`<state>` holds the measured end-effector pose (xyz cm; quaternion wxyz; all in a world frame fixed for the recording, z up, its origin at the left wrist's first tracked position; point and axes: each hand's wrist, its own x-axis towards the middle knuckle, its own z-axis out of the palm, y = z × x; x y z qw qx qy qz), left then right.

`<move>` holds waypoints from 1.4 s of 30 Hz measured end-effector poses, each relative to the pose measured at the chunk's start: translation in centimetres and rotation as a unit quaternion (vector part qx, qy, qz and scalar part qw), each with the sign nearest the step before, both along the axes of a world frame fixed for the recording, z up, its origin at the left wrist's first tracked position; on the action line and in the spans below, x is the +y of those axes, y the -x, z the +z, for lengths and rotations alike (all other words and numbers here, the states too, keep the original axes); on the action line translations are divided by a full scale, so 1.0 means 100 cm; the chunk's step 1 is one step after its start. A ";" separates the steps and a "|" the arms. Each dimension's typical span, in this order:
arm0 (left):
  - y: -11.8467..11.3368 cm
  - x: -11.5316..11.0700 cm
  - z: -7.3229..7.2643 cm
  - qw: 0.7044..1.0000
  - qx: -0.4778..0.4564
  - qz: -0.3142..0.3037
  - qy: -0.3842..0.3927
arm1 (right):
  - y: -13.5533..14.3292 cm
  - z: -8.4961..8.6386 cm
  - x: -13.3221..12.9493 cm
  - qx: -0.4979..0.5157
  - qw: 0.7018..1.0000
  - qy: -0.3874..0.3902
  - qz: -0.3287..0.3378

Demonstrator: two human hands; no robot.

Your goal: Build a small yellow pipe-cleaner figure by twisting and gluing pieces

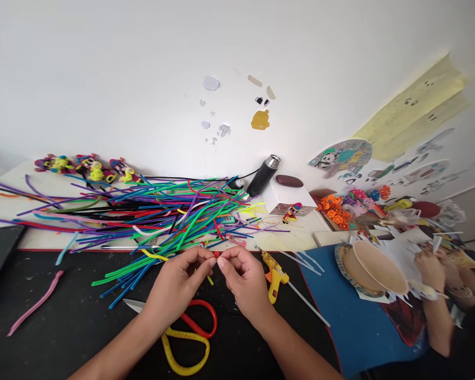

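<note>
Over the black mat, my left hand (180,282) and my right hand (245,279) meet fingertip to fingertip. Both pinch a small red piece (217,254), mostly covered by the fingers, so its kind is unclear. Scissors (186,362) with one red and one yellow handle loop lie below my left hand, their blades partly behind my wrist. Just right of my right hand rests a yellow hot glue gun (276,277) with a glue stick (309,304) behind it. A large heap of coloured pipe cleaners (190,211) spreads beyond my hands.
Several pipe-cleaner figures (93,168) lie against the wall, and another figure (292,212) leans on a white box (296,198). A black thermos (263,176) stands beside it. At right, a co-worker's hands (431,266) are near a round bowl (380,266).
</note>
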<state>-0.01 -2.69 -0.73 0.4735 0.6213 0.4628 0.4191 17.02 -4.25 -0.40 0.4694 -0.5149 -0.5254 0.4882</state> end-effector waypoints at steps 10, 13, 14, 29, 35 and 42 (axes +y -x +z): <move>0.001 -0.001 0.003 1.000 0.002 0.001 -0.002 | 0.004 -0.006 -0.002 -0.013 0.999 -0.035 -0.026; 0.001 -0.001 0.003 1.000 0.001 0.001 0.002 | 0.003 -0.007 -0.002 -0.009 0.999 -0.036 -0.034; 0.001 -0.001 0.002 1.000 0.000 0.001 0.003 | 0.003 -0.007 -0.002 -0.009 0.999 -0.035 -0.034; 0.000 0.000 -0.001 1.000 -0.004 0.004 0.010 | 0.004 -0.006 0.000 -0.007 0.999 -0.031 -0.033; 0.001 0.000 0.000 1.000 -0.007 0.003 0.015 | 0.005 -0.006 0.000 -0.001 0.999 -0.028 -0.036; 0.001 0.000 0.003 1.000 -0.008 0.004 0.010 | 0.005 -0.005 0.000 0.000 0.999 -0.026 -0.033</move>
